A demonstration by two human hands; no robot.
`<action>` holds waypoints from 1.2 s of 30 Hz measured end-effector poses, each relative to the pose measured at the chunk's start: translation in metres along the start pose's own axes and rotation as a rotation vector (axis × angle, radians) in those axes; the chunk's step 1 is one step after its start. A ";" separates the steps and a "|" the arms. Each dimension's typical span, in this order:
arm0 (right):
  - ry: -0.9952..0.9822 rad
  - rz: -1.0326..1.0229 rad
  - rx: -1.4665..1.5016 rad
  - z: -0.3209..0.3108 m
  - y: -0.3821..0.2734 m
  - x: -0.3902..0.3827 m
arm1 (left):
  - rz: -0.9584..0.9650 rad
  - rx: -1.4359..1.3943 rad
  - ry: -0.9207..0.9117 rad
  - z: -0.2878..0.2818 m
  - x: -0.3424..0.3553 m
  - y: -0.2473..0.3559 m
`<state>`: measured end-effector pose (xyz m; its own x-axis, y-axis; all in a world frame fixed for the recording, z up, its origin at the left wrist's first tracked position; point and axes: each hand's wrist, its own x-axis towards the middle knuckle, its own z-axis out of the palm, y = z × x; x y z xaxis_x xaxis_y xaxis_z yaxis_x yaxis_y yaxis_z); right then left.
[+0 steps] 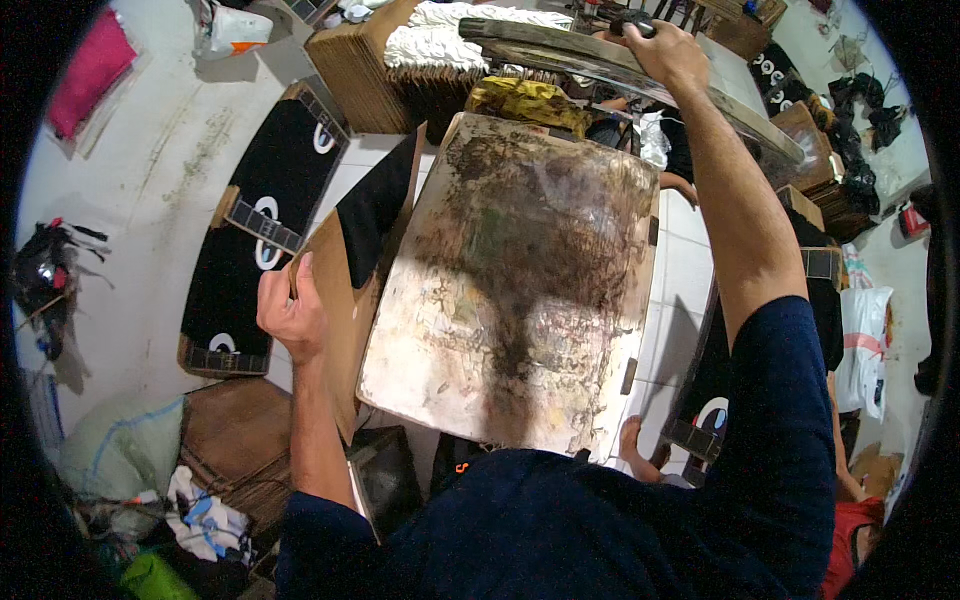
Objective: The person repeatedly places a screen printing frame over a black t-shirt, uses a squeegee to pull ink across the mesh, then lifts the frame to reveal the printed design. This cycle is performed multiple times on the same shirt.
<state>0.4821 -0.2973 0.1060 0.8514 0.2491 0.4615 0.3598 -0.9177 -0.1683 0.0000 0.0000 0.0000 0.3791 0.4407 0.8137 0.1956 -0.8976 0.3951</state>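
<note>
My right hand point(672, 60) is wrapped round the dark handle point(632, 20) on top of a wooden frame point(560, 62), which is tilted up at the far side. To the left, my left hand point(292, 305) pinches the edge of a thin brown board point(340, 330) with a black sheet point(372, 215) on its face. This board stands on a slant beside the work table. Between my arms lies the pale tabletop point(400, 370), heavily stained dark brown and black, with small dark blocks along its right edge. Whatever the frame's underside carries is hidden.
Black printed panels on boards point(250, 190) lean along the left, with others at the right point(710, 415). Behind the table are stacked brown boards point(350, 70) with white cloths and a yellow cloth point(530, 100). Bags point(130, 440) lie lower left. A person in red point(850, 545) is lower right.
</note>
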 end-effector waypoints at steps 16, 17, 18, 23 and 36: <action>0.002 0.006 0.051 -0.014 -0.007 -0.005 | 0.069 -0.366 -0.922 0.021 -0.233 0.148; -0.002 0.012 0.047 -0.014 -0.007 -0.004 | -0.187 -0.280 -0.870 0.013 -0.244 0.105; -0.016 0.023 0.033 -0.014 -0.006 -0.003 | -0.392 -0.162 -0.727 0.007 -0.251 0.056; 0.043 0.036 0.004 -0.004 -0.003 -0.002 | -0.825 0.759 -0.487 -0.063 -0.298 -0.145; 0.173 0.145 0.072 -0.007 -0.012 -0.020 | -1.091 -0.172 -0.441 -0.070 -0.268 -0.202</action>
<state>0.4575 -0.2933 0.1049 0.8204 0.0535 0.5693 0.2697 -0.9141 -0.3028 -0.2043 0.0623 -0.2681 0.3726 0.9080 -0.1918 0.4972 -0.0208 0.8674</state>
